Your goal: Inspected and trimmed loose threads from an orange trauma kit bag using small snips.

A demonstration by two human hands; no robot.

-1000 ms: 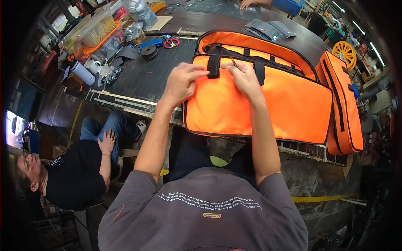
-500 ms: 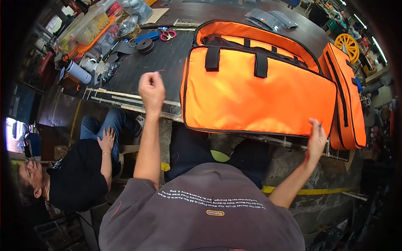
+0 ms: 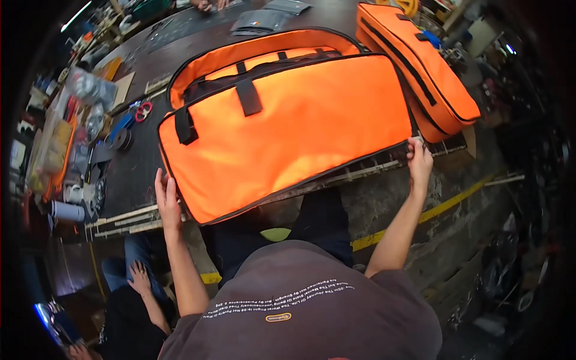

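Note:
A large orange bag (image 3: pixel 294 132) with black piping lies slanted on the dark workbench, partly overhanging its near edge. Its top gapes, showing an orange and black interior; two black straps (image 3: pixel 249 98) hang over the front panel. Beside the bag's lower left edge is my left hand (image 3: pixel 168 198), fingers stretched and thumb apart, holding nothing. My right hand (image 3: pixel 420 161) pinches the bag's lower right corner, its fingers closed there. Just beyond that corner stands a second orange bag (image 3: pixel 420 72) with a black zipper.
Red-handled scissors (image 3: pixel 143 111), a black roll (image 3: pixel 123 139) and a pale tumbler (image 3: pixel 68 211) sit at the left among clutter. Flat grey packages (image 3: pixel 259 23) lie at the back. At lower left sits another person, whose hand (image 3: pixel 139 277) rests on their jeans.
My left hand has come down from a closed pose above the bench to the bag's left edge, opening. My right hand has closed on the bag's corner. The view has turned.

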